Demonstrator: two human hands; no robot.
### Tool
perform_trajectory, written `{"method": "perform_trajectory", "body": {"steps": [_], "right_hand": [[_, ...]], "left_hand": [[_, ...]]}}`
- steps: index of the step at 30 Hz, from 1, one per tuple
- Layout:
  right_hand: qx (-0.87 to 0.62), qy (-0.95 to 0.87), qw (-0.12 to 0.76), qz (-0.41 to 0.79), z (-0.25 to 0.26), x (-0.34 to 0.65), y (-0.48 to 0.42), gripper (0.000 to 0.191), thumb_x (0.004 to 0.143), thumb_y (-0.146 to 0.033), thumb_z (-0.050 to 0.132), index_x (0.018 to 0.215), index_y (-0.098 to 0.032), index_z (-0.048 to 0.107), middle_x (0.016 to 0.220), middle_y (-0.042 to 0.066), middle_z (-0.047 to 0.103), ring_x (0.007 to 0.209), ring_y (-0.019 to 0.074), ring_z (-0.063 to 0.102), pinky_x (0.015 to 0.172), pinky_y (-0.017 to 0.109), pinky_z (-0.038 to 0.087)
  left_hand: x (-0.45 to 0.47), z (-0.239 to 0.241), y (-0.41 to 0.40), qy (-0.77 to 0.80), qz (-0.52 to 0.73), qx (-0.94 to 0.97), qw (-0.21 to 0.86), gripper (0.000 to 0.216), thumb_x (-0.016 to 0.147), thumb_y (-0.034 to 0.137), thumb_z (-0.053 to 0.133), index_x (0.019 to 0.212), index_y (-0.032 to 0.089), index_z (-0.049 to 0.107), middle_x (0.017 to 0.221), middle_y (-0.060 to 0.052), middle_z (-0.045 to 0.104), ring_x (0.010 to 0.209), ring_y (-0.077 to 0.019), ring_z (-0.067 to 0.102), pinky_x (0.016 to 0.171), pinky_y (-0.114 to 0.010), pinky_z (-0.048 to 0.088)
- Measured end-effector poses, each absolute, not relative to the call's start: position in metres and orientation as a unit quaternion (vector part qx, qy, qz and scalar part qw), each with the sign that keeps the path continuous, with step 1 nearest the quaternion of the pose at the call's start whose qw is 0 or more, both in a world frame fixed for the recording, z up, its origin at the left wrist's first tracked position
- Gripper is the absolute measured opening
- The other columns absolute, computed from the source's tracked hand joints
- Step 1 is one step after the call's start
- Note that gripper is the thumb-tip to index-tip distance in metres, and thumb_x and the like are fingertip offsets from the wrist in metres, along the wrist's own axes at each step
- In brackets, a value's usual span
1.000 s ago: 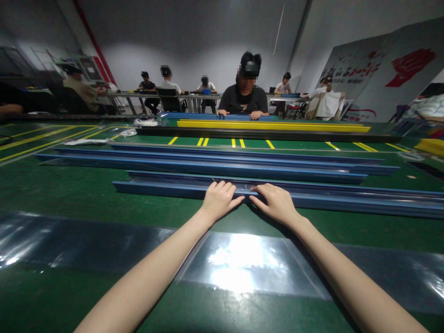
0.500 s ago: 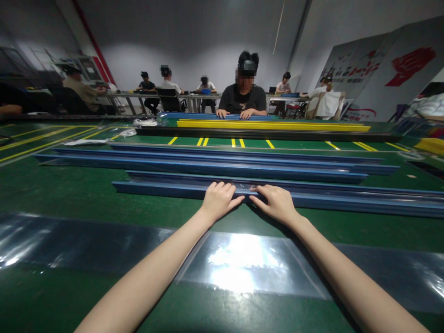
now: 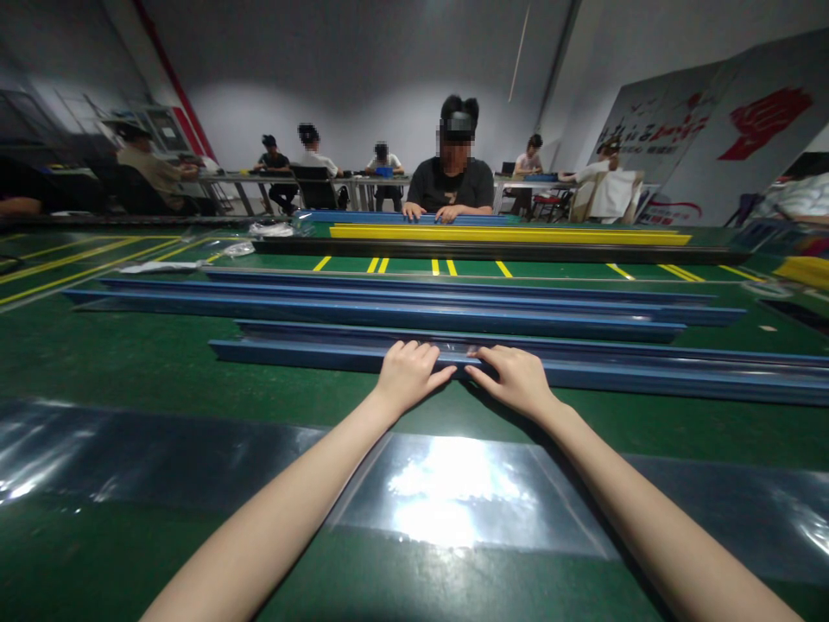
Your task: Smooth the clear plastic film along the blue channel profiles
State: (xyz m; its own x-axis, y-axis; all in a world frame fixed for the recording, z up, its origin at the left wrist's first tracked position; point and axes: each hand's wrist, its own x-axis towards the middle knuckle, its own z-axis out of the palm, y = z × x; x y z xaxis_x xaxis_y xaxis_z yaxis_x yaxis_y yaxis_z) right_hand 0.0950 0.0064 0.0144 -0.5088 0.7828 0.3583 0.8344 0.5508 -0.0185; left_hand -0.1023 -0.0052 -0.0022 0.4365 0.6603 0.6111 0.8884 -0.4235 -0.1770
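A long blue channel strip (image 3: 298, 352) with raised edges lies across the green table in front of me. My left hand (image 3: 409, 373) grips its near wall, fingers curled over the top and thumb along the front. Close to its right, my right hand (image 3: 515, 376) grips the same wall in the same way, the two thumbs almost meeting. Something clear and shiny (image 3: 457, 352) shows inside the channel between my hands; I cannot make out what it is. Both hands' fingertips are hidden inside the channel.
Several more blue channels (image 3: 389, 309) lie just beyond. Farther off are a black strip (image 3: 492, 250) and a yellow strip (image 3: 518, 233). Clear sheeting (image 3: 466, 492) is on the table beneath my forearms. A co-worker (image 3: 452, 181) sits opposite, hands on another blue strip.
My hands and the blue channel have stayed in place. The co-worker opposite has shifted slightly to the left.
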Motion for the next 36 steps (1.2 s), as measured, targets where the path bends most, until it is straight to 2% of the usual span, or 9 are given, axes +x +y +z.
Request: {"method": "perform_trajectory", "body": {"steps": [7,18,25,36], "right_hand": [[-0.468,-0.866,0.16,-0.08,0.0159,0.094,0.0051,0.034,0.085,-0.043,0.038,0.099,-0.022,0.061,0.087,0.005,0.066,0.077,0.0161,0.059,0.064,0.024,0.035],[-0.436,-0.876,0.189,-0.084,0.013,0.0945,0.0065,0.034,0.086,-0.041,0.038,0.102,-0.019,0.059,0.096,0.006,0.065,0.088,0.0171,0.057,0.073,0.026,0.038],[-0.461,-0.861,0.189,-0.101,0.014,0.0937,0.0068,0.032,0.084,-0.046,0.04,0.081,-0.019,0.058,0.074,0.004,0.062,0.07,0.0163,0.055,0.062,0.025,0.034],[-0.455,-0.859,0.216,-0.087,0.0104,0.0957,0.0092,0.032,0.084,-0.046,0.042,0.076,-0.019,0.057,0.073,0.003,0.061,0.069,0.0149,0.053,0.061,0.024,0.03]], "left_hand": [[-0.1021,-0.003,-0.0047,-0.474,-0.236,-0.81,0.252,0.038,0.085,0.048,0.04,0.072,0.016,0.057,0.07,-0.005,0.062,0.069,-0.0175,0.053,0.061,-0.031,0.03],[-0.1019,-0.0012,-0.0049,-0.476,-0.236,-0.812,0.242,0.036,0.085,0.047,0.042,0.076,0.016,0.057,0.081,-0.006,0.061,0.081,-0.0203,0.051,0.067,-0.032,0.033],[-0.1012,0.0004,-0.0057,-0.488,-0.239,-0.799,0.257,0.038,0.083,0.051,0.042,0.078,0.016,0.054,0.078,-0.006,0.059,0.076,-0.0195,0.051,0.064,-0.031,0.033],[-0.1025,-0.0006,-0.0053,-0.495,-0.252,-0.793,0.251,0.042,0.082,0.055,0.04,0.074,0.016,0.054,0.073,-0.005,0.058,0.072,-0.0186,0.05,0.063,-0.03,0.032]]}}
